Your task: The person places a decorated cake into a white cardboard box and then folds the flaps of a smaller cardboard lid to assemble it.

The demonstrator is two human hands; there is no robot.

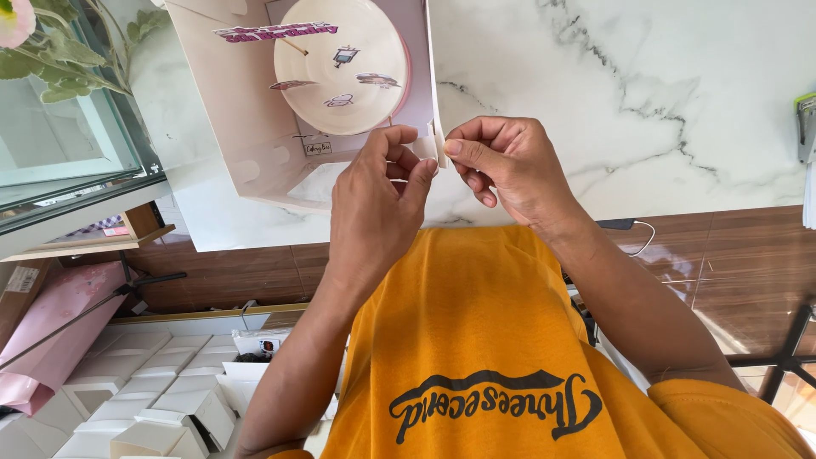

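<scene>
An open white cake box point(229, 110) stands on the marble counter point(646, 102), and inside it sits a round white cake point(340, 68) with small toppers and a pink banner pick. My left hand point(378, 200) and my right hand point(501, 166) meet at the box's near right corner. Both pinch the small white corner tab point(438, 144) of the box's side flap between thumb and fingers. The upright right flap point(432, 68) of the box runs up from that tab.
A glass display case point(68, 144) with a pink flower and green leaves stands at the left. Below the counter lie several stacked white folded boxes point(153, 382) and a pink bag point(51, 331). A cable point(637, 229) hangs at the counter's edge on the right.
</scene>
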